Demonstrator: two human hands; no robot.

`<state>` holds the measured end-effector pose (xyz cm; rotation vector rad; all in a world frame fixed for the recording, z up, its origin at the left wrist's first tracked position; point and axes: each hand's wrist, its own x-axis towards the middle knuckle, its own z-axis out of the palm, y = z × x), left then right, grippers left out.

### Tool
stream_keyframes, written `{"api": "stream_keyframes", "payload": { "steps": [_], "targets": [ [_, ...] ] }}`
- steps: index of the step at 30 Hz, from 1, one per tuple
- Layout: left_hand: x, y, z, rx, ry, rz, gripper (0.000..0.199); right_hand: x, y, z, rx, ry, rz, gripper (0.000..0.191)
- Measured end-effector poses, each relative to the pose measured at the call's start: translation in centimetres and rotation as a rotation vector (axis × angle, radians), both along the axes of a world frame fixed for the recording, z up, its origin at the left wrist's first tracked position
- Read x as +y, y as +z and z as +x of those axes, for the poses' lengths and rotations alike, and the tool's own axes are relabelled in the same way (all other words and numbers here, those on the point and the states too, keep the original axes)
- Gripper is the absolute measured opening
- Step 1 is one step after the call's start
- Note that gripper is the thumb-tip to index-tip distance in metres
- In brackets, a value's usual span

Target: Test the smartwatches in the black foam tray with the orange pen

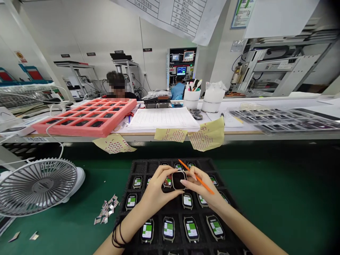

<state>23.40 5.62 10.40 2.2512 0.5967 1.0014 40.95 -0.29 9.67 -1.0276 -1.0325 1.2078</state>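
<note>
**Both hands on a watch above a foam tray of watches**

Green-matted tabletop [276, 202], with a raised white bench [265, 117] along its far edge. Two people work farther back: one seated with dark hair [116, 80] behind the bench's left end, one in a blue top [177, 91] farther off.

Bench, left to right: pink tray with dark cells [85, 118] at the left end, printed paper form [163, 118] mid-bench, yellow dotted sheets [208, 135] hanging over the front edge, two white tubs [211, 101] near the back edge, metal trays of small parts [284, 120] at the right end.

Tabletop: black foam tray [205, 164] at mid-table, running from the far side down to the near edge, holding rows of watches with green-and-white screens [168, 229]. White desk fan [37, 187] at the left edge. Loose pile of foil scraps [106, 209] just left of the tray.

Hands: both are over the tray's upper middle, closed in on one dark-screened watch [178, 180], held up off the foam. Left hand [156, 187] grips the watch's left side, with black bands [118, 235] on that wrist. Right hand [203, 184] pinches an orange stick [198, 176] and sits against the watch's right side. The stick runs diagonally across the back of that hand, its upper end pointing toward the tray's far side.
</note>
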Motion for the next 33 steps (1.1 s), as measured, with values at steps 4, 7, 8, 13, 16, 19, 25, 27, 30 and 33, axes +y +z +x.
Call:
{"api": "stream_keyframes", "payload": {
  "steps": [4, 7, 8, 13, 16, 19, 25, 27, 30, 33],
  "targets": [
    [0.1, 0.0, 0.0, -0.02, 0.02, -0.057, 0.042, 0.1, 0.1, 0.2, 0.033, -0.009, 0.0, 0.047],
    [0.6, -0.1, -0.1, -0.098, 0.061, -0.172, 0.04, 0.1, 0.5, 0.5, 0.004, -0.074, 0.014, 0.048],
    [0.8, -0.1, -0.1, -0.125, 0.068, -0.206, 0.04, 0.1, 0.6, 0.5, -0.013, -0.094, 0.015, 0.049],
    [1.4, 0.1, -0.3, -0.156, 0.112, -0.236, 0.039, -0.1, 1.2, 0.7, -0.05, -0.123, 0.023, 0.05],
    [2.4, 0.4, -0.9, -0.121, 0.14, -0.219, 0.038, -0.1, 1.1, 0.7, -0.109, -0.145, 0.027, 0.05],
    [5.1, 0.1, -2.4, -0.009, 0.186, -0.214, 0.039, 0.7, 0.2, 0.7, -0.226, -0.158, 0.053, 0.046],
    [11.5, -2.8, -6.8, 0.363, 0.319, -0.285, 0.048, 6.8, -3.5, -0.9, -0.485, -0.074, 0.112, 0.039],
    [12.5, -3.8, -7.6, 0.453, 0.338, -0.286, 0.048, 9.7, -4.5, -2.6, -0.523, -0.062, 0.117, 0.038],
    [12.8, -4.7, -8.2, 0.562, 0.375, -0.245, 0.043, 13.4, -5.4, -5.6, -0.623, -0.079, 0.106, 0.033],
    [12.5, -4.8, -8.3, 0.638, 0.378, -0.207, 0.038, 15.0, -5.5, -7.5, -0.765, -0.081, 0.081, 0.027]
  ]
}}
